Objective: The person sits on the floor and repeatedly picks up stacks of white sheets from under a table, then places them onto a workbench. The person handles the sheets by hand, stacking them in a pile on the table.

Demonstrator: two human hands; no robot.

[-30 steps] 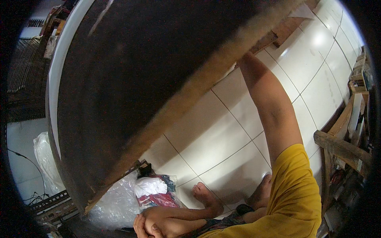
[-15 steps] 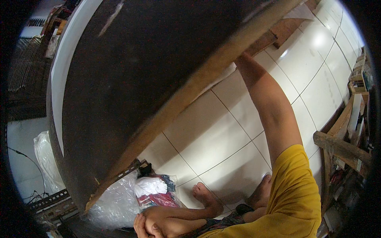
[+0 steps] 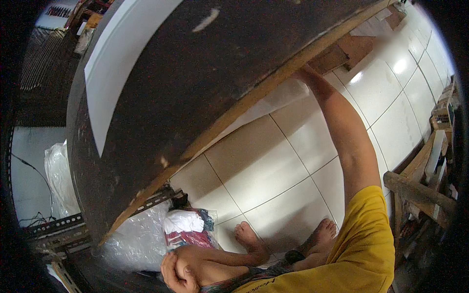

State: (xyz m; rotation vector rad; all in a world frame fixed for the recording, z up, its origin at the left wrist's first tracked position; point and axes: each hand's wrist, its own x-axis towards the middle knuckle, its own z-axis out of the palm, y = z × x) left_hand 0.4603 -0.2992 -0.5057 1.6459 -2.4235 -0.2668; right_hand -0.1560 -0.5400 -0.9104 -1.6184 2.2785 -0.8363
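A dark worktop (image 3: 195, 88) slants across the view, a white sheet (image 3: 119, 61) lying near its left edge. Below its near edge shows what may be pale plastic (image 3: 278, 100); beside it the right hand (image 3: 303, 74) reaches under, finger state impossible to tell. The left hand (image 3: 177, 274), fingers loosely open, rests on the knee (image 3: 202, 263).

The right hand is out of sight beneath the edge of the dark desk (image 3: 220, 83), so what its fingers touch cannot be told; the pale sheeting (image 3: 278, 96) near the wrist is half hidden there too. The upper border cuts off the desk and the white strip (image 3: 124, 63) on it, while the lower border crops the left hand (image 3: 175, 274).
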